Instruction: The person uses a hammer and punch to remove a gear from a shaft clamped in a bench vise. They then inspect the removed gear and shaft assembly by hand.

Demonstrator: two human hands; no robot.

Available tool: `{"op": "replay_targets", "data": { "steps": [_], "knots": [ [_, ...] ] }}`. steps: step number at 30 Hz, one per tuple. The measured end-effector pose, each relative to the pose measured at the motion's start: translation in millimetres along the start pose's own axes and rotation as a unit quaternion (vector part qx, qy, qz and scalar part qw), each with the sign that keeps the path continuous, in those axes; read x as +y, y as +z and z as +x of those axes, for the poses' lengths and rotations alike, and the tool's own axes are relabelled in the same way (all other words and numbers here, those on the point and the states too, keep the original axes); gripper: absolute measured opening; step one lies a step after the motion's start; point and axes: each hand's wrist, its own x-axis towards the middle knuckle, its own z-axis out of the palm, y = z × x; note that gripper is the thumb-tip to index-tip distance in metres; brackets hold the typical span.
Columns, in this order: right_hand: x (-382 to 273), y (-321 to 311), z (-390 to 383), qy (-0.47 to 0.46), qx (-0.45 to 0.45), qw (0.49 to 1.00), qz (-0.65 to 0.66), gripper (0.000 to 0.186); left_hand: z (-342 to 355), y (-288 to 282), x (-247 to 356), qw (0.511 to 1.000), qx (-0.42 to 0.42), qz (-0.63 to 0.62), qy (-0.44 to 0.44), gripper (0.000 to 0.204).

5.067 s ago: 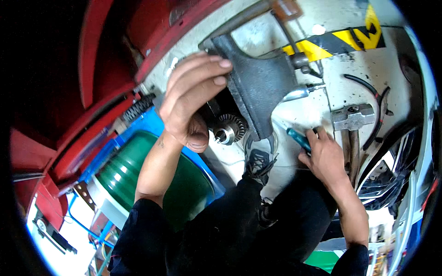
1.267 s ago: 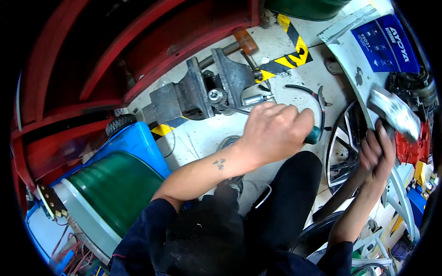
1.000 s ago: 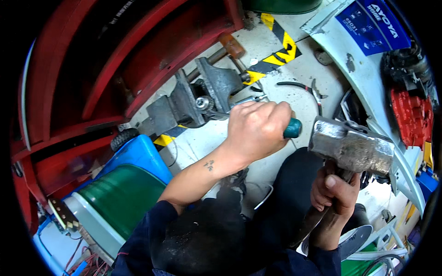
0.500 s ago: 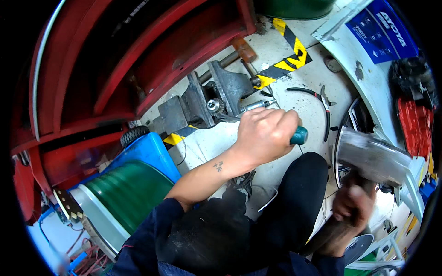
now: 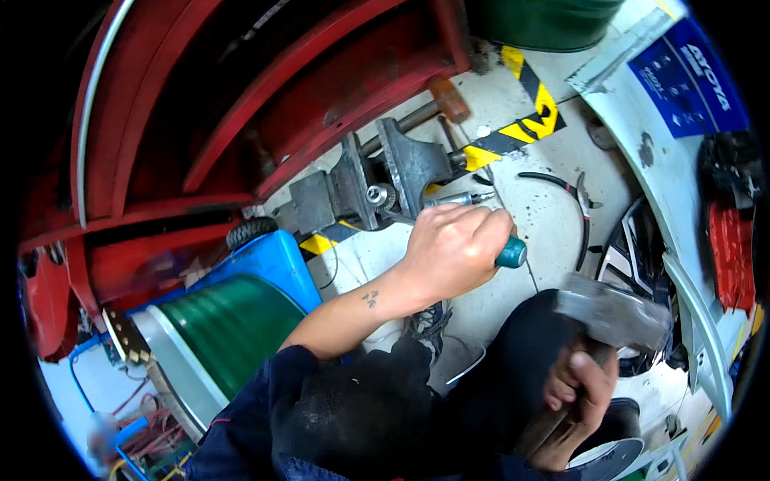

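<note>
Left hand (image 5: pixel 455 247) holds a green-handled tool (image 5: pixel 512 252) toward the vise's (image 5: pixel 423 164) near edge; right hand (image 5: pixel 584 381) grips a hammer (image 5: pixel 613 313).

Hammer (image 5: pixel 613 311) now in right hand (image 5: pixel 584 383)

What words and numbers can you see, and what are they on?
Rectangular blue label, at right: big white lettering, which I won't copy; smaller print is too blurred.
Dark surface between curved red metal ribs: faint pale marks, too blurred.
Bare left forearm: dark mark, too small.
</note>
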Motion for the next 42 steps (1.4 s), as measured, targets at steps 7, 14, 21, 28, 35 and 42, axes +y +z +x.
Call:
{"op": "replay_targets", "data": {
  "steps": [7,14,21,28,35,42],
  "knots": [
    [-35,-44,0,-0.276,-0.004,0.961,-0.023,0.039,-3,2,3,0.999,-0.022,0.032,0.006,0.015],
    [2,2,-5,-0.176,-0.088,0.98,0.006,0.036,-13,-4,2,0.999,-0.007,0.027,0.029,0.018],
    [11,55,-3,-0.133,-0.049,0.989,-0.046,0.028,-7,-9,0,0.999,0.022,-0.015,0.024,0.017],
    [23,53,-12,-0.075,-0.044,0.992,-0.087,0.039,-15,-10,-1,0.998,0.021,-0.038,0.039,0.017],
    [-81,-49,-68,-0.299,-0.269,0.905,-0.142,0.025,-17,-12,-2,0.997,0.033,-0.046,0.06,0.015],
    [51,-1,-41,0.0,-0.156,0.986,0.052,0.017,-20,-12,-10,0.998,0.019,-0.037,0.051,0.014]
  ]
}}
